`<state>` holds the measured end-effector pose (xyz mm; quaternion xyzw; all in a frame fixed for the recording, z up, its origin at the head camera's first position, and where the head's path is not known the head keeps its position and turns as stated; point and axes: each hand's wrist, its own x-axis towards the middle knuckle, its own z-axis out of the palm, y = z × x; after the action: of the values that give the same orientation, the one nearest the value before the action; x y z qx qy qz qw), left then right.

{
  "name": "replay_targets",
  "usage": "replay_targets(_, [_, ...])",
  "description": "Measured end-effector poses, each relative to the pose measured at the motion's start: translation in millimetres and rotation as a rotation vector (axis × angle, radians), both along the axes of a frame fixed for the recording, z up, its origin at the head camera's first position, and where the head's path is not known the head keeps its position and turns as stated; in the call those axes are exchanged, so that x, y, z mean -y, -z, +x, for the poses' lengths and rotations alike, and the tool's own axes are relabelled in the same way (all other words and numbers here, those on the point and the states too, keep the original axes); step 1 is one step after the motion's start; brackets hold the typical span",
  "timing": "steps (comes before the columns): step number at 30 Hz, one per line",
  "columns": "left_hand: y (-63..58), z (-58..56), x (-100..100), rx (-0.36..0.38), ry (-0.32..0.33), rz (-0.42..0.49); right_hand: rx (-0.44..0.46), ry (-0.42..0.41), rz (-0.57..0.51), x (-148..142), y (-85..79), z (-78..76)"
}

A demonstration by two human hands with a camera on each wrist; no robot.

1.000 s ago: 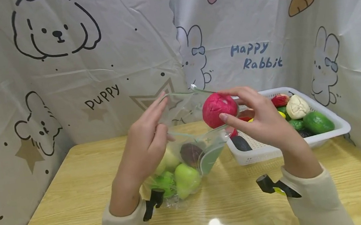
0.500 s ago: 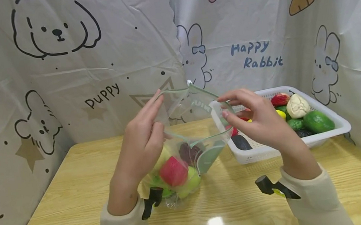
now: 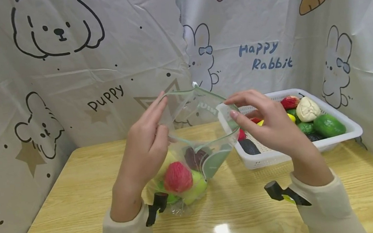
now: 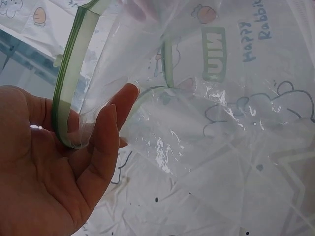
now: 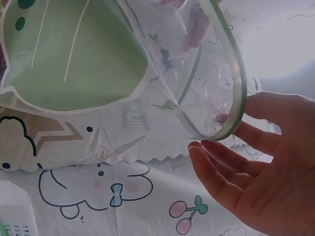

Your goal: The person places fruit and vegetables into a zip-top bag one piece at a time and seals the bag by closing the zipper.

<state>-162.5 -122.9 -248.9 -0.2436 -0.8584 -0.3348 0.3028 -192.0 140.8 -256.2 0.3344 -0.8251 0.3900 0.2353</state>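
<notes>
A clear zip bag [image 3: 221,148] with a green-edged mouth stands spread wide between my two hands. My left hand [image 3: 139,151] holds the left end of its rim, which passes between thumb and fingers in the left wrist view [image 4: 74,73]. At the opposite end, my right hand [image 3: 268,123] pinches the rim with thumb and fingertips, beside the green print [image 5: 78,59] in the right wrist view. Inside the bag, a round pinkish-red piece of produce [image 3: 178,177] lies on top of yellow-green fruit [image 3: 197,190], near a dark purple piece [image 3: 197,157].
A white plastic basket [image 3: 268,159] stands at the back right, behind my right hand. It holds a whitish bulb-like piece [image 3: 308,109], a large green one [image 3: 329,125] and other produce. Printed cloth [image 3: 152,41] walls in the wooden table [image 3: 88,186].
The pinkish-red piece has left my right hand and dropped into the bag, onto the fruit. My right fingers have gone from it to the bag's rim; the left hand has barely moved.
</notes>
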Motion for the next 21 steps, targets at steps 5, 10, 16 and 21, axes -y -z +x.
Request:
replay_targets(5, [-0.3,0.0,0.0,0.003,-0.004,0.004,-0.034,0.048,-0.004,-3.3,-2.3,0.6])
replay_targets(10, [-0.8,0.0,-0.4,0.0,-0.001,0.0,-0.034,0.12,0.019,-11.6,-1.2,-5.0])
replay_targets(16, [-0.9,-0.1,-1.1,-0.011,-0.007,-0.013,0.191,0.131,0.254,-25.8,7.9,-19.2])
replay_targets(21, [0.5,-0.3,-1.7,-0.008,-0.013,-0.025,0.457,0.104,0.544,-35.5,30.8,-39.3])
